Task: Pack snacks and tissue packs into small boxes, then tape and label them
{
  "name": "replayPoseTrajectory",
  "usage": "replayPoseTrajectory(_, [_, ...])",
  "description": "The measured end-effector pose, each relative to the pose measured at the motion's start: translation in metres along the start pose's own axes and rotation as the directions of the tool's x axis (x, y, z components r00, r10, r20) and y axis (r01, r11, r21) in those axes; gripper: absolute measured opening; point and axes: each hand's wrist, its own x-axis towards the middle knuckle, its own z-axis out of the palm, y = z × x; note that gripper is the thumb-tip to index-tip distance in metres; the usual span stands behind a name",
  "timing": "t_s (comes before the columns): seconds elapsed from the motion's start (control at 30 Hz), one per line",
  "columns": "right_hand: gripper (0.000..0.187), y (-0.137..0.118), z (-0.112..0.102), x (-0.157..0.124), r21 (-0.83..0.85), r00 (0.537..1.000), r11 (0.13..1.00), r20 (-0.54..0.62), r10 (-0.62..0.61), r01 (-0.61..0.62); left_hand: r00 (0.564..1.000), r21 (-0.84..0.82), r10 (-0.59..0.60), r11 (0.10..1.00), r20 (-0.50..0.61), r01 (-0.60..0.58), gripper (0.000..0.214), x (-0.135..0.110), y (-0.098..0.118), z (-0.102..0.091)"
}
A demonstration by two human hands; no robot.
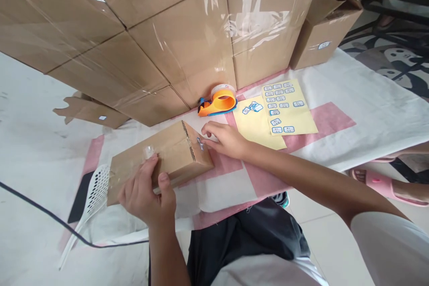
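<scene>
Box [172,152] under left hand [147,194]

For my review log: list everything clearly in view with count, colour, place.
Small box: one, brown, centre-left
Label: one, white-blue, small box's end
Stacked boxes: several, brown, back
Tape dispenser: one, orange-blue, centre
Labelled boxes: two, brown, beside stack
Sticker sheets: two, yellow, right of dispenser
Swatter: one, white, left
Strip: one, black, beside swatter
Cable: one, black, lower left
Tablecloth: one, pink-white, beneath small box
Sandal: one clear, pink, right edge
Panda-print mat: one, grey, upper right
Trousers: one pair, dark, bottom
Sleeve: one, white, lower right
Left hand: one, on small box
Right hand: one, at label
</scene>
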Motion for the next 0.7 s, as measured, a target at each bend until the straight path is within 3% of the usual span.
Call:
replayPoseTrajectory(0.2, [0.06, -0.03, 0.022, -0.047, 0.182, 0.991, 0.974, 0.034, 0.132, -0.136, 1.0, -0.01, 0.011, 1.0, 0.019, -0.011, 0.034, 0.0, 0.002, -0.001])
replayPoseTrajectory(0.33, [0.057, -0.037, 0.021, -0.063, 0.261, 0.976, 0.941, 0.055, 0.211, -0.218, 0.999, 0.001, 0.029, 1.0, 0.03, -0.029, 0.033, -0.001, 0.0, -0.003])
replayPoseTrajectory(0.4, [0.06, -0.033, 0.014, -0.06, 0.238, 0.969, 0.94, 0.074, 0.234, -0.245, 0.999, 0.002, 0.046, 0.999, 0.017, -0.046, 0.032, -0.003, -0.002, -0.003])
replayPoseTrajectory(0.5, [0.123, -0.024, 0.011, -0.043, 0.193, 0.963, 0.953, 0.184, 0.197, -0.232, 0.997, -0.021, 0.073, 0.997, -0.019, -0.074, 0.031, -0.007, -0.005, -0.004])
replayPoseTrajectory(0.57, [0.152, -0.022, 0.017, -0.029, 0.219, 0.961, 0.964, 0.26, 0.091, -0.15, 0.995, -0.04, 0.09, 0.995, -0.042, -0.092, 0.032, -0.014, -0.01, -0.006])
replayPoseTrajectory(0.63, [0.16, -0.028, 0.027, -0.017, 0.269, 0.96, 0.96, 0.282, -0.005, -0.074, 0.994, -0.062, 0.089, 0.994, -0.066, -0.093, 0.032, -0.023, -0.019, -0.011])
replayPoseTrajectory(0.7, [0.162, -0.041, 0.033, -0.011, 0.285, 0.962, 0.957, 0.271, -0.023, -0.057, 0.998, -0.117, 0.026, 0.993, -0.053, -0.032, 0.034, -0.034, -0.033, -0.017])
